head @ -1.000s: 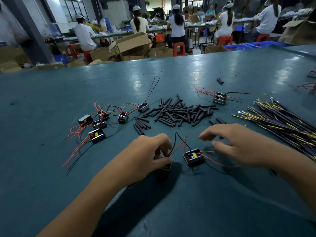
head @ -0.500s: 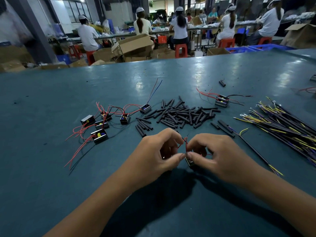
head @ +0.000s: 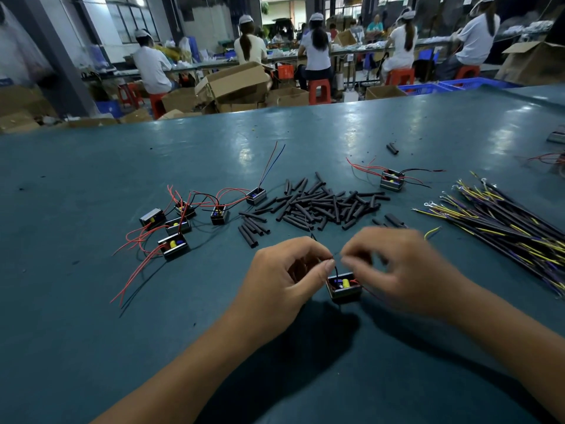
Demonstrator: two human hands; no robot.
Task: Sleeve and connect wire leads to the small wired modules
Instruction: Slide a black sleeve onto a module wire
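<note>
Since half a second ago both hands have lifted slightly and drawn a little apart, uncovering the small module (head: 344,286) that they hid then; it now sits on the blue-green table (head: 91,301) just below and between the fingertips, its yellow part facing up. A thin black wire (head: 335,268) rises from it to the left hand (head: 286,278), whose thumb and forefinger pinch it while the other fingers curl underneath. The right hand (head: 403,270) is blurred; its thumb and forefinger are pinched together close to the left hand's fingertips, but what they hold cannot be made out. Behind the hands lies a loose pile of short black sleeves (head: 321,205). To the left of the pile is a cluster of modules (head: 183,223) with red wires trailing toward the near left. One more module (head: 391,180) sits alone beyond the pile on the right. A bundle of yellow and dark wire leads (head: 504,221) is spread along the right side of the table, well apart from the module between the hands. Workers in white caps (head: 316,47) sit at benches in the background.
</note>
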